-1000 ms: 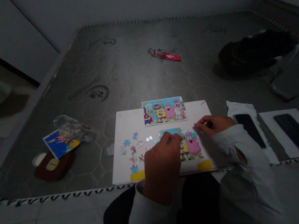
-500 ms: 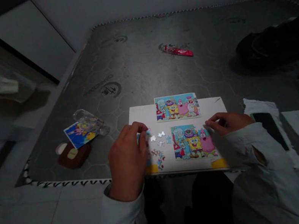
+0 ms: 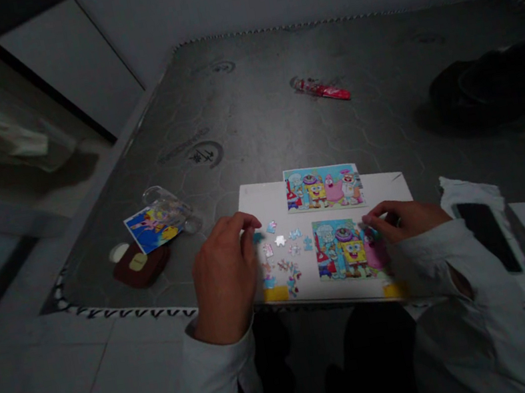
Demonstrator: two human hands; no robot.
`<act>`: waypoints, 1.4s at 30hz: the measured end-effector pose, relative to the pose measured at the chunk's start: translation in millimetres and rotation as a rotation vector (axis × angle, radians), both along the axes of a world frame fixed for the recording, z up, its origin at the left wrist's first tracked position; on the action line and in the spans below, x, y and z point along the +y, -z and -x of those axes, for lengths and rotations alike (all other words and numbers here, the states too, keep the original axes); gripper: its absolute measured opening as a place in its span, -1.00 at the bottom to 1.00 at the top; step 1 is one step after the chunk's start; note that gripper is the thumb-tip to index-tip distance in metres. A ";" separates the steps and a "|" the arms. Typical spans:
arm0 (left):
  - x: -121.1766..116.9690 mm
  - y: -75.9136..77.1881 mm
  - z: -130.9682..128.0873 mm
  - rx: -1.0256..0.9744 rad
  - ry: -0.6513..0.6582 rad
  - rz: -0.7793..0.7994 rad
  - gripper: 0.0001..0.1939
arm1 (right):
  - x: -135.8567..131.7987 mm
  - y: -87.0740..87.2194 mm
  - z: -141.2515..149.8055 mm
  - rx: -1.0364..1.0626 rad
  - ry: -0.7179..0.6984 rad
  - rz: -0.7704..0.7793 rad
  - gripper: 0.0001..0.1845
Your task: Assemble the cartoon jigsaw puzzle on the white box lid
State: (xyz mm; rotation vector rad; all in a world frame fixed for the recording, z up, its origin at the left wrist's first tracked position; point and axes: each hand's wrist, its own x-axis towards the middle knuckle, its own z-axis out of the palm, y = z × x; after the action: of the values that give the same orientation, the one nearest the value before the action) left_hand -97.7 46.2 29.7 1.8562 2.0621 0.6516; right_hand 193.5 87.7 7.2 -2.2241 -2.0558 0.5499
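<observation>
Our left hand (image 3: 223, 278) has slid away from the puzzle picture and now pinches a blue puzzle piece (image 3: 258, 238) at its fingertips.

We see the loose pieces (image 3: 283, 257) lie just right of that hand, on the white board (image 3: 263, 200) in the middle of the frame. Our right hand (image 3: 401, 219) rests curled on the right edge of the half-built puzzle (image 3: 350, 249); we cannot tell if it holds anything. The left hand is nearer the pieces. We can read no writing.

The left hand (image 3: 223, 278) is off the puzzle (image 3: 350, 249). It now pinches a blue piece (image 3: 258, 238) among the loose pieces.
</observation>
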 end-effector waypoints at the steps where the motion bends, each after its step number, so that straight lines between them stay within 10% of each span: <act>1: 0.0 0.0 0.2 -0.008 0.001 0.000 -0.81 | -0.8 -0.4 0.2 0.004 -0.016 -0.014 -0.70; 42: 0.2 4.0 -1.5 -0.017 0.015 0.022 -0.85 | -2.7 -3.1 -3.0 -0.038 0.027 -0.022 -0.69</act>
State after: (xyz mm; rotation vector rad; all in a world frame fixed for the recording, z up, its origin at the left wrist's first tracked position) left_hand -96.2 46.3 25.7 1.8454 2.0348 0.6369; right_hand 196.5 85.1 10.3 -2.2630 -2.0363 0.4840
